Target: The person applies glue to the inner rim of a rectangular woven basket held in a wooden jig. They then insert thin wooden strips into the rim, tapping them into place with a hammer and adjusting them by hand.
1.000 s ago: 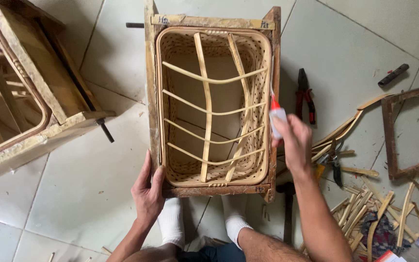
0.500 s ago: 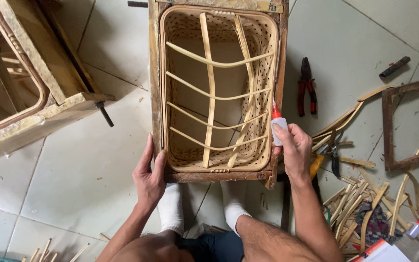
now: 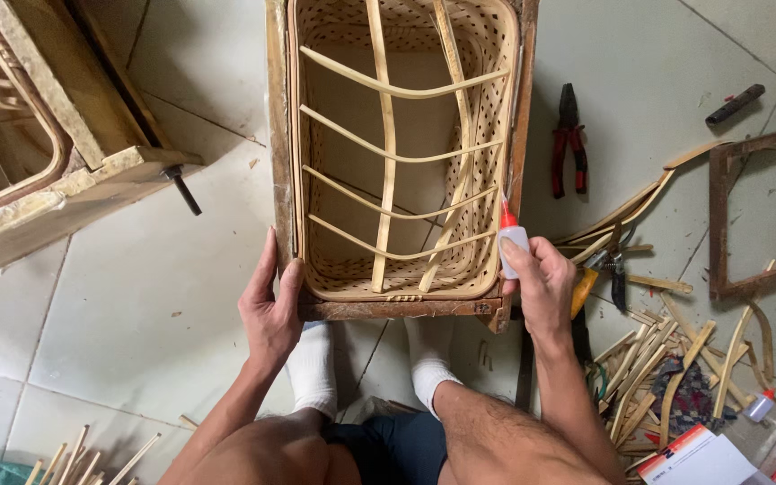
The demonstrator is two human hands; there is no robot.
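A woven rattan basket with crossed bamboo ribs sits inside a dark wooden frame on the tiled floor, held between my feet in white socks. My left hand grips the frame's near left corner. My right hand holds a small white glue bottle with a red nozzle. The nozzle points up at the basket's right rim, close to the near right corner.
Another wooden frame with a rattan hoop lies at the left. Red-handled pliers, a dark marker, a rectangular wooden frame, several bamboo strips, cutters and a second small bottle lie at the right.
The view has moved closer to the basket. My right hand has brought the glue bottle down along the right rim toward the near corner. My left hand stays on the frame.
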